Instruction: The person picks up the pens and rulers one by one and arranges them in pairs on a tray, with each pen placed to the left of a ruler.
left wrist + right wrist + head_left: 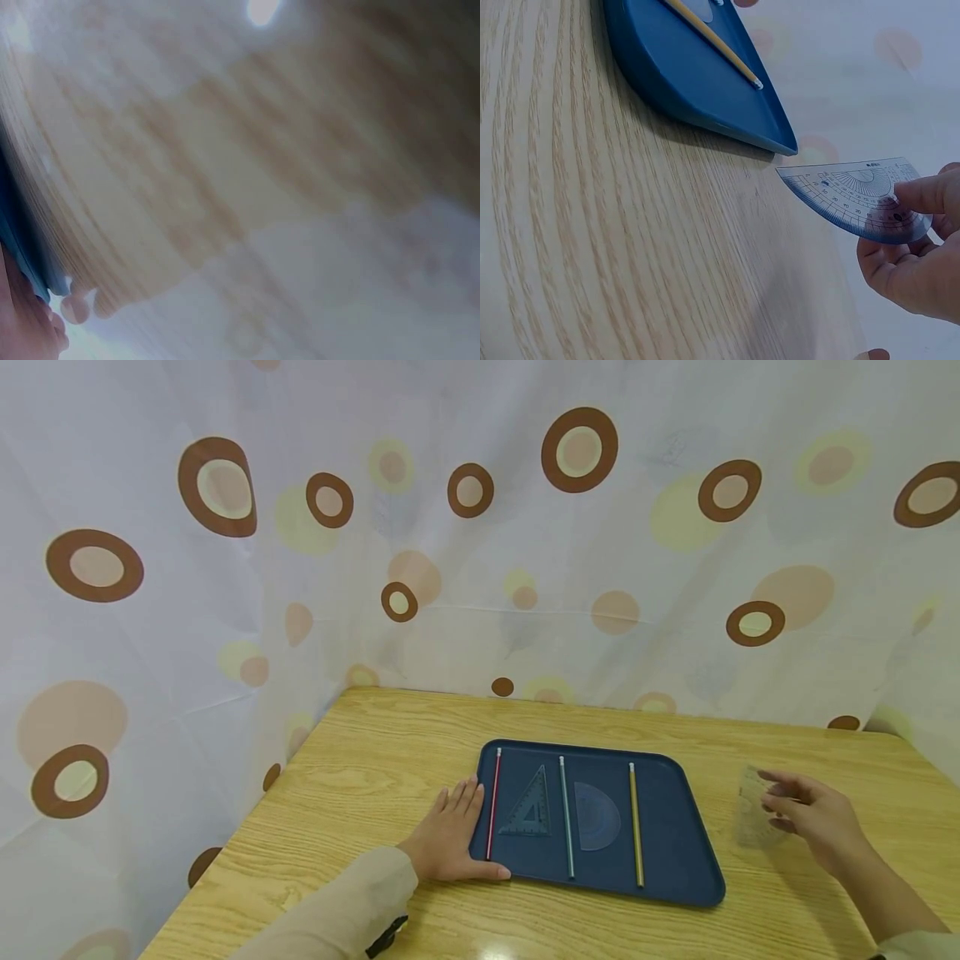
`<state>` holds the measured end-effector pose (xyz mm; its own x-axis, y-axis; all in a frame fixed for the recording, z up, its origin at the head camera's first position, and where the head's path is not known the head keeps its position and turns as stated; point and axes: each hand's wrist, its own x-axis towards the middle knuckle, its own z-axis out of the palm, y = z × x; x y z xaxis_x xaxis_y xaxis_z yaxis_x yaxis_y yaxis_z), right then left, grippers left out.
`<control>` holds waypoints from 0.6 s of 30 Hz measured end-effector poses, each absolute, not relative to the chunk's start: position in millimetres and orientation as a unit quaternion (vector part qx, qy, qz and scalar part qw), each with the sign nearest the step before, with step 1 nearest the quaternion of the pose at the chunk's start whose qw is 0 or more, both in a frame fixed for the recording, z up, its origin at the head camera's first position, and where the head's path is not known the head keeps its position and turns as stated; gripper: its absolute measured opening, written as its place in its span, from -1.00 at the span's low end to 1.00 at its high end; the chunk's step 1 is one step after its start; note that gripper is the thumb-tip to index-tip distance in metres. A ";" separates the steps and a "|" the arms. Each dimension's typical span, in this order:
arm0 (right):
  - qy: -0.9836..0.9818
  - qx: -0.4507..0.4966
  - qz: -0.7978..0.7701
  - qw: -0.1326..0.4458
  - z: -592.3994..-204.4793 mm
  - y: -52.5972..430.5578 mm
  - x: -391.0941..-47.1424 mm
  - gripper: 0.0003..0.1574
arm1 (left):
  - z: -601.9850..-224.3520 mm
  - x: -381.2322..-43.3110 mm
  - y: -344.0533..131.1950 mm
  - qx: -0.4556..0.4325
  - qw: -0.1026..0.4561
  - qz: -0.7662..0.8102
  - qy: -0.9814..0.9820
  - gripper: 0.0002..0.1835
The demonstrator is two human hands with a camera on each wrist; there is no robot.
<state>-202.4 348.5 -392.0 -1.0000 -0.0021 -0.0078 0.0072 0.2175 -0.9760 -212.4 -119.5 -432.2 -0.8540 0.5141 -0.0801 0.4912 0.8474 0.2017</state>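
My right hand (813, 817) pinches a clear protractor (847, 195) between thumb and fingers, raised over the table to the right of the tray. In the head view this protractor (752, 814) looks faint and blurred. My left hand (447, 839) lies with straight fingers along the left edge of the dark blue tray (678, 835), thumb at its near left corner. From left to right the tray holds a red pencil (493, 806), a clear set square (531, 810), a teal pencil (566, 818), another clear protractor (597, 817) and a yellow pencil (636, 827).
The wooden table (375, 752) reaches back to a pale curtain (450, 560) with brown and yellow circles, which also hangs along the left and right sides. A black band (387, 935) shows at the left sleeve.
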 end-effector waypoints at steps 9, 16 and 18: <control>0.761 -0.014 -0.648 0.009 -391.6 339.5 -206.2 -0.62 | -430.8 -211.9 -119.4 0.265 0.068 0.082 0.959 0.25; 0.746 -0.025 -0.666 0.015 -391.7 331.7 -207.0 -0.58 | -431.3 -213.2 -119.5 0.265 0.068 0.081 0.958 0.25; 0.748 -0.027 -0.663 0.016 -392.0 329.7 -207.7 -0.58 | -432.2 -213.7 -119.5 0.264 0.069 0.080 0.959 0.25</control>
